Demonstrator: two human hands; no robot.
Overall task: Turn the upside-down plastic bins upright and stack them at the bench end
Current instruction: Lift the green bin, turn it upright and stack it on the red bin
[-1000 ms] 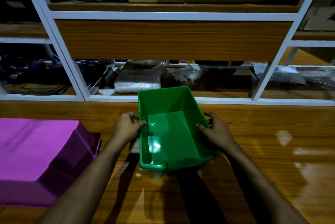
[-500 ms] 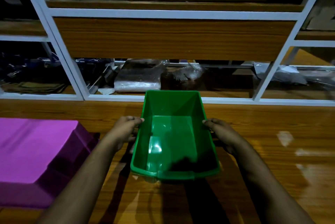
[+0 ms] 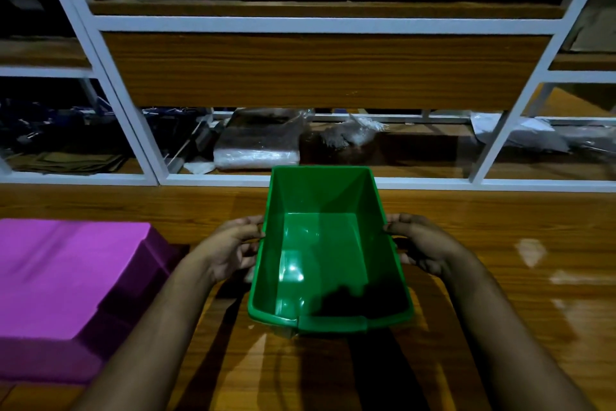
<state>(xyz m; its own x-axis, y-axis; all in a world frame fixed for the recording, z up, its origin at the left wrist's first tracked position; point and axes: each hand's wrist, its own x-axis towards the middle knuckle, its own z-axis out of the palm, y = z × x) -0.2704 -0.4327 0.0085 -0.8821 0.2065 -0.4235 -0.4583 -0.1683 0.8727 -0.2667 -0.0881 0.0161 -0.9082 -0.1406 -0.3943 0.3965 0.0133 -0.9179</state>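
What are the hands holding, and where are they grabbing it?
Both hands hold the open green plastic bin: left hand on its left side wall, right hand on its right side wall.

Both bare forearms are reaching forward. The left hand (image 3: 230,245) and right hand (image 3: 425,244) are clasping opposite long sides of the upright green plastic bin (image 3: 328,250), fingers curled.

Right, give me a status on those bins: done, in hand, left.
Done: the green bin is upright, open side up. In hand: the left hand and right hand hold its two long sides, over the wooden bench; no stack shows. Left: the purple bin lies upside down to the left, untouched; it needs turning and stacking.
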